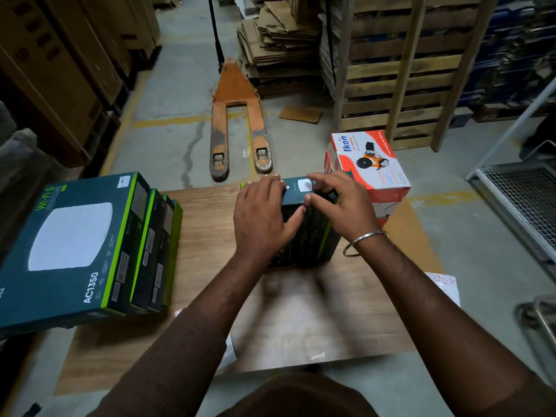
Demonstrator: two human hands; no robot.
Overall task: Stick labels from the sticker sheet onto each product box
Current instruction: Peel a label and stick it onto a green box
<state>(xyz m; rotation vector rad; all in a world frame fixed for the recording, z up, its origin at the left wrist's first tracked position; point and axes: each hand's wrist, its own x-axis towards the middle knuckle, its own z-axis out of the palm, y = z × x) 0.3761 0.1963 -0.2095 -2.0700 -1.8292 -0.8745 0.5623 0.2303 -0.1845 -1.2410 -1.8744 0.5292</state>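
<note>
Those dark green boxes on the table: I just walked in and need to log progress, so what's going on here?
A person is labelling product boxes at a wooden table. Both hands are on an upright dark box in the middle: the left hand lies over its top edge, and the right hand pinches at a small white label on top. A row of similar boxes stands at the left, a red and white box behind, and the sticker sheet lies at the table's right edge.
</note>
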